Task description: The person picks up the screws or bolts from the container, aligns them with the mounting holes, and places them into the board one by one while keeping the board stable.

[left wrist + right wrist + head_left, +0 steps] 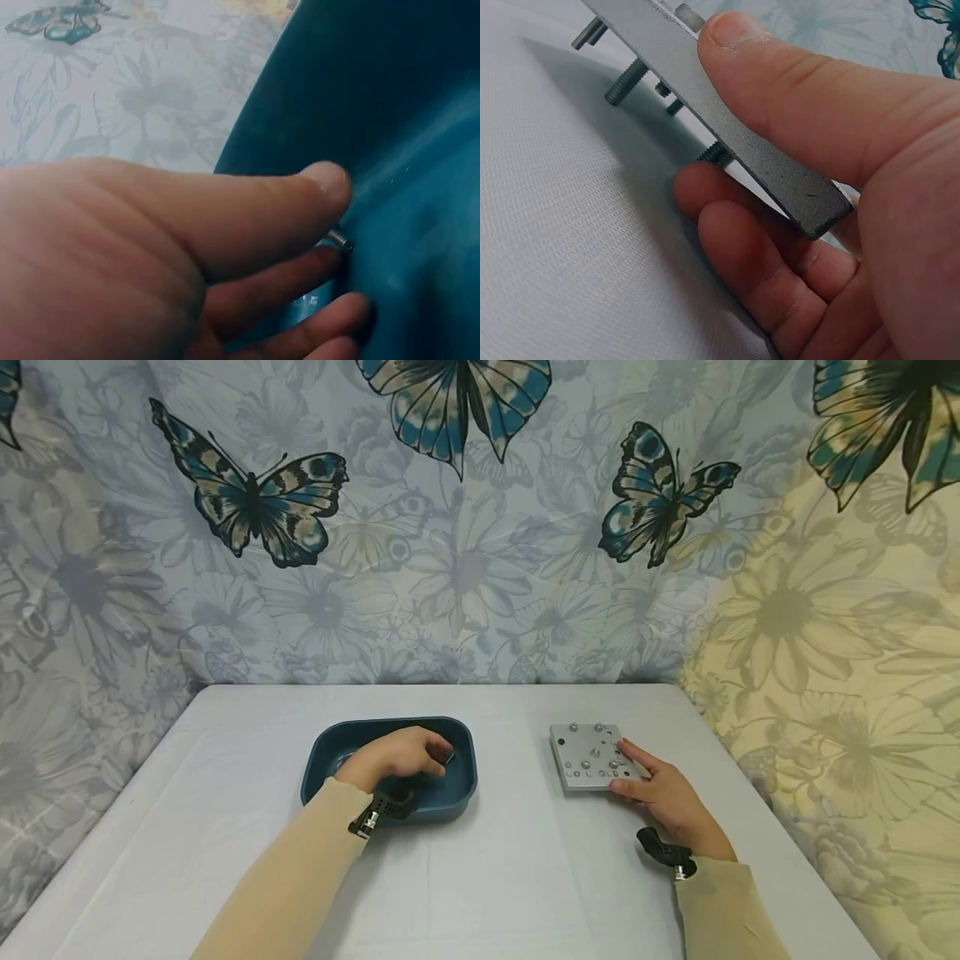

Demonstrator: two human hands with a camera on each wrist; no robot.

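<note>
In the head view, my left hand (401, 753) reaches into a dark blue plastic basin (337, 739). Between its thumb and fingers it pinches a small metal screw (340, 240), mostly covered by the fingers in the left wrist view. To the right, my right hand (671, 797) grips the near right corner of a flat silver metal plate (577, 760). Several screw heads and holes dot the plate's top. In the right wrist view, the thumb lies along the plate's edge (757, 157), fingers curl beneath, and threaded screw ends (626, 81) stick out below, just above the cloth.
Both things are on a table under a white cloth (510, 877). A curtain (465, 577) with butterflies and flowers hangs behind the table and along its sides. Each wrist wears a black camera mount, one by the left cuff (382, 808), one by the right (665, 852).
</note>
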